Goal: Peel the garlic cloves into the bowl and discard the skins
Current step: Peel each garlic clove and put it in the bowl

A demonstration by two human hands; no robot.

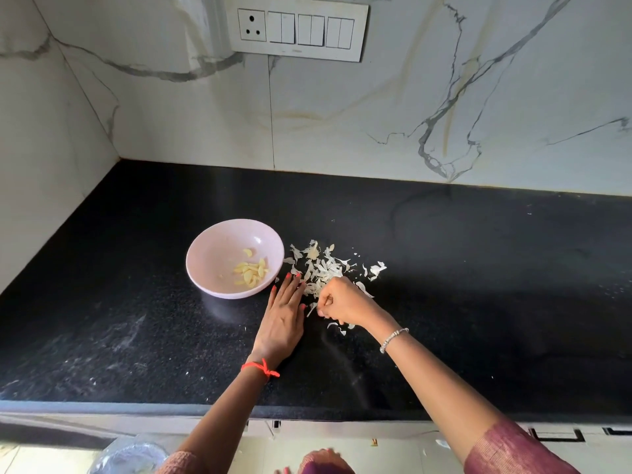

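Gathering skins [323,268] for discarding, the right hand [342,301] pinches scraps in its grip beside the flat, straight-fingered left hand [284,319]; lifting the heap likely follows.

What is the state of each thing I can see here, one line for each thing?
bowl, upright on the counter, cloves inside.
garlic cloves, peeled, lying in the bowl.
skins, loose pile on the counter, right of the bowl.
left hand, flat, fingers straight, beside the pile.
right hand, fingers curled at the pile; grip unclear.
socket, nothing plugged in.
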